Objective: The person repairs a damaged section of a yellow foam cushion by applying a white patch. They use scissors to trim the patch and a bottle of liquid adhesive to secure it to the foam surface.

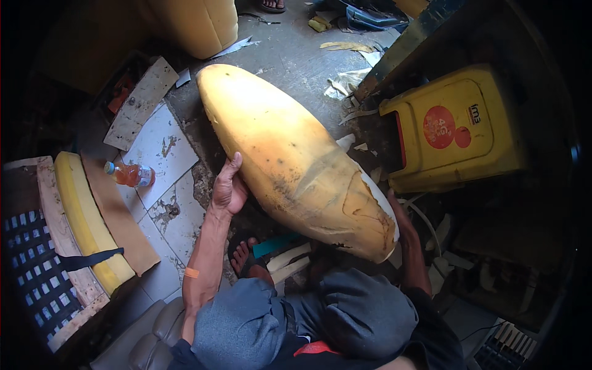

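Observation:
A long yellow foam seat pad slants across the middle of the head view, above my knees. Its surface is stained brown, and the near right end is torn and creased. My left hand grips its left edge, thumb up along the side and the other fingers tucked underneath, mostly out of sight. At the near right end, my right hand supports the pad from the side; most of its fingers are hidden behind the foam.
A yellow plastic stool lies to the right. On the left tiles stand or lie an orange drink bottle, a wooden board and a webbed wooden frame with yellow foam. Foam scraps litter the far floor. My sandalled foot is below.

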`<state>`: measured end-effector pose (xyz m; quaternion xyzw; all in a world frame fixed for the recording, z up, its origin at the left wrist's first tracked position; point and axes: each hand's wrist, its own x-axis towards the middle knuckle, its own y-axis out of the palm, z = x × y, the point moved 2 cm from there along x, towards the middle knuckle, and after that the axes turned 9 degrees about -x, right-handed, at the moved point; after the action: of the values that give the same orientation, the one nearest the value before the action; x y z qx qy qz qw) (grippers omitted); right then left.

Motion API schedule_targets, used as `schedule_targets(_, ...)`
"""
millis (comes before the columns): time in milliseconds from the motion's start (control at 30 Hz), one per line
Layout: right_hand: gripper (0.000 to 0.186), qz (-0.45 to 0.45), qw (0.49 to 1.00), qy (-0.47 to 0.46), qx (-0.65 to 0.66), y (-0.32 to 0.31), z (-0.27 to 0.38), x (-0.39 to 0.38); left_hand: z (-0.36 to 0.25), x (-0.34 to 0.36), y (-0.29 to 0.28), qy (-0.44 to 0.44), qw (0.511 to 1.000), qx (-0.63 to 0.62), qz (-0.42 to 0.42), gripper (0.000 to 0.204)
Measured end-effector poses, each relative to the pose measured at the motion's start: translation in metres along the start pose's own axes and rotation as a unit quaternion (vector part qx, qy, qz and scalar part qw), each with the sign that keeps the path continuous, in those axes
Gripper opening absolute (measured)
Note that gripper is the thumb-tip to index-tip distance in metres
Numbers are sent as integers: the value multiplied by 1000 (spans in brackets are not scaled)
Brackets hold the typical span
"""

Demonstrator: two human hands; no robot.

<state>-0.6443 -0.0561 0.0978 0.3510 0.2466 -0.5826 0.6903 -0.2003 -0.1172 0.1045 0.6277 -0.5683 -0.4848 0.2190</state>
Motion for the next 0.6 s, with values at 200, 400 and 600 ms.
schedule_targets(200,88,20,979,-103,175,9,55,48,-20,6,-14,75,996,-55,2,48)
schedule_targets(400,65,-398,891,-187,-111,-62,7,61,11,23,-76,27,996,-81,-19,37)
schedule_targets(600,49,-502,809,-57,-300,-113,-88,-17,44,19,-107,-89,986,73,-124,48)
